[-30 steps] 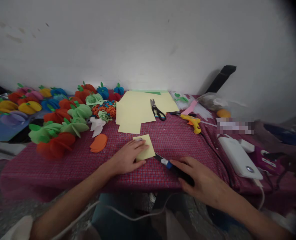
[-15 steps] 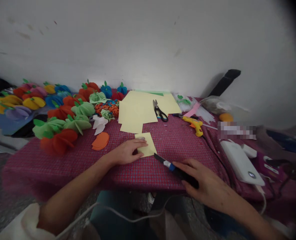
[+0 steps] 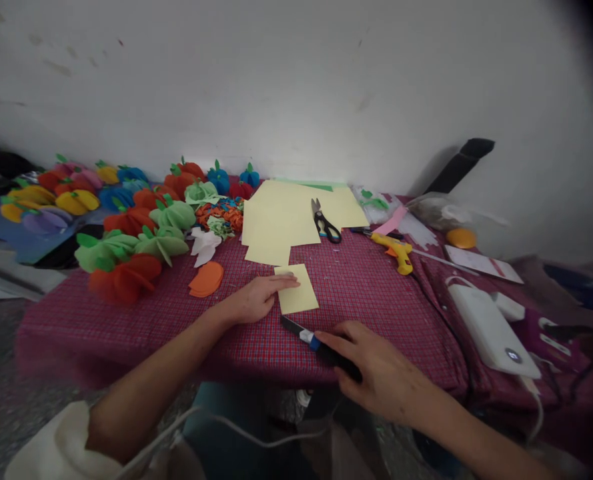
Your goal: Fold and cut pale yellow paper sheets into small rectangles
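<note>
One utility knife (image 3: 317, 344), gripped in the right hand (image 3: 379, 370), slants from near right to far left, tip beside the near-left corner of yellow paper (image 3: 302, 297), where the left hand (image 3: 257, 297) rests unclenched.

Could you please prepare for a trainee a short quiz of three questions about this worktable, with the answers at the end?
1. Multiple choice. What does the right hand hold?
A) scissors
B) a glue gun
C) a utility knife

2. True or false. The left hand is lifting a blue paper fruit above the table.

3. Fill in the missing word. The orange cut pieces lie to the person's ____ of the small yellow sheet.

Key
1. C
2. False: the left hand rests on the small yellow sheet.
3. left
</note>
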A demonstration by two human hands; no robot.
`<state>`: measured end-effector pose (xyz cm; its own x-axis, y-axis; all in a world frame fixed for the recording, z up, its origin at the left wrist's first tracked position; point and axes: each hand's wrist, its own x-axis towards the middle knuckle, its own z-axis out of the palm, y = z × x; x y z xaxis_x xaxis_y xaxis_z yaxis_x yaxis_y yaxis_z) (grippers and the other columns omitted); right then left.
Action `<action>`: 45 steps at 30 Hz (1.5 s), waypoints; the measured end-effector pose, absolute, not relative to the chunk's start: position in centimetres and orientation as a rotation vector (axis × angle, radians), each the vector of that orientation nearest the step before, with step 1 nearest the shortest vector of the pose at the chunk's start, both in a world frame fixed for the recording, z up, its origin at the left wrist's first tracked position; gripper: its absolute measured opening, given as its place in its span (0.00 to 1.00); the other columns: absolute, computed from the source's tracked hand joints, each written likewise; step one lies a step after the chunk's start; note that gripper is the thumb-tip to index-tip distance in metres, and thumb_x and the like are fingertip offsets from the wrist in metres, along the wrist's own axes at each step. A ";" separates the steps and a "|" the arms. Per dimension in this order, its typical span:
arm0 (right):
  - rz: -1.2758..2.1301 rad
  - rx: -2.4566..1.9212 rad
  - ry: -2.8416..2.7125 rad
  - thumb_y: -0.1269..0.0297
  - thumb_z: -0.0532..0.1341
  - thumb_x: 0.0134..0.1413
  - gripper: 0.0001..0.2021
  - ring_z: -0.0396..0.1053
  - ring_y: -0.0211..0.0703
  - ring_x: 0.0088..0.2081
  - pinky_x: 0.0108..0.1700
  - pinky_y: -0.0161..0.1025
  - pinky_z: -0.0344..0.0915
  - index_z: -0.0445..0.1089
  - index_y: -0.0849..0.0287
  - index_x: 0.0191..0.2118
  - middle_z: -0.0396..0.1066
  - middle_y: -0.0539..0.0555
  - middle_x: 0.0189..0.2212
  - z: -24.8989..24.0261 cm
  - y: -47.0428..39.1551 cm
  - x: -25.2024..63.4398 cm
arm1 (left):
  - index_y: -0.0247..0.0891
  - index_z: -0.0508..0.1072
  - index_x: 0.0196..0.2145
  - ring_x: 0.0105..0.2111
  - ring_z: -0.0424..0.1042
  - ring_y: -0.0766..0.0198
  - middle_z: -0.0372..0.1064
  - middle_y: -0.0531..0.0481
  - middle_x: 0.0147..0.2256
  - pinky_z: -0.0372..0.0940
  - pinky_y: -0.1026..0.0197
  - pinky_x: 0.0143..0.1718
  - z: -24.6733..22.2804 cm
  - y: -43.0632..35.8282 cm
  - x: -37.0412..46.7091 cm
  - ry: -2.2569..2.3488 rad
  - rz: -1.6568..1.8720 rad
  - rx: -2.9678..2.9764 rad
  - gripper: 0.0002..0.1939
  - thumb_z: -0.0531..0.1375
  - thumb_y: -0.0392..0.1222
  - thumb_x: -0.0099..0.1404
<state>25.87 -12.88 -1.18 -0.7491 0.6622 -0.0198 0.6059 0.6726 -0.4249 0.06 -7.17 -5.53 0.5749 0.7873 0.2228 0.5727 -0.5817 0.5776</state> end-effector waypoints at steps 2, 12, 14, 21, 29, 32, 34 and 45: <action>0.604 -1.028 -2.746 0.74 0.54 0.44 0.27 0.61 0.44 0.40 0.39 0.43 0.62 0.57 0.55 0.54 0.61 0.56 0.39 -1.3 -13.0 25.5 | 0.39 0.60 0.53 0.54 0.56 0.65 0.58 0.49 0.54 0.51 0.56 0.56 -5.5 -7.2 0.0 1.084 0.645 2.369 0.35 0.45 0.21 0.47; 0.561 -1.054 -2.709 0.74 0.54 0.45 0.26 0.61 0.45 0.39 0.40 0.44 0.62 0.57 0.56 0.54 0.60 0.57 0.38 -1.6 -13.4 25.1 | 0.39 0.60 0.53 0.54 0.55 0.66 0.57 0.49 0.54 0.51 0.57 0.56 -5.6 -7.2 0.0 1.110 0.609 2.393 0.34 0.44 0.21 0.48; 0.566 -1.082 -2.709 0.73 0.54 0.45 0.26 0.61 0.45 0.39 0.40 0.44 0.62 0.57 0.55 0.54 0.60 0.57 0.38 -1.7 -13.5 25.0 | 0.38 0.60 0.53 0.54 0.55 0.66 0.57 0.48 0.54 0.51 0.57 0.56 -5.5 -7.2 0.1 1.113 0.605 2.395 0.34 0.44 0.21 0.48; 0.571 -1.079 -2.703 0.73 0.53 0.46 0.27 0.61 0.44 0.39 0.41 0.45 0.63 0.55 0.55 0.55 0.60 0.57 0.38 -1.9 -13.5 25.0 | 0.35 0.61 0.52 0.54 0.56 0.65 0.57 0.46 0.54 0.51 0.56 0.56 -5.5 -7.3 0.1 1.101 0.605 2.398 0.34 0.44 0.20 0.47; 0.509 -1.148 -2.690 0.73 0.53 0.46 0.27 0.61 0.45 0.38 0.40 0.45 0.63 0.55 0.58 0.55 0.60 0.58 0.38 -2.3 -13.4 25.5 | 0.38 0.61 0.52 0.54 0.55 0.67 0.57 0.48 0.54 0.51 0.56 0.56 -5.8 -7.2 0.0 1.082 0.603 2.416 0.33 0.44 0.20 0.48; 0.473 -1.171 -2.682 0.73 0.53 0.46 0.26 0.62 0.46 0.38 0.40 0.46 0.64 0.56 0.58 0.55 0.61 0.58 0.38 -2.4 -13.3 25.7 | 0.39 0.60 0.52 0.54 0.56 0.66 0.57 0.49 0.54 0.51 0.56 0.56 -5.7 -7.2 0.0 1.091 0.592 2.416 0.33 0.44 0.21 0.49; 0.453 -1.189 -2.676 0.73 0.53 0.46 0.26 0.62 0.46 0.38 0.40 0.46 0.64 0.56 0.58 0.54 0.61 0.59 0.38 -2.4 -13.2 25.9 | 0.39 0.61 0.52 0.54 0.56 0.66 0.57 0.48 0.54 0.52 0.56 0.55 -5.6 -7.2 0.0 1.098 0.581 2.419 0.33 0.45 0.21 0.48; 0.407 -1.246 -2.672 0.72 0.52 0.47 0.25 0.61 0.46 0.38 0.41 0.46 0.63 0.56 0.60 0.54 0.60 0.59 0.38 -2.6 -13.1 26.7 | 0.38 0.62 0.51 0.57 0.50 0.61 0.55 0.46 0.55 0.42 0.52 0.57 -3.9 -7.5 1.9 1.200 0.506 2.671 0.19 0.47 0.37 0.62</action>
<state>26.66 -13.08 -2.62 -0.6380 0.7693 0.0340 0.7243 0.6145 -0.3129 1.93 -7.50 -3.95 0.6186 0.7495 0.2357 0.6920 -0.6618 0.2884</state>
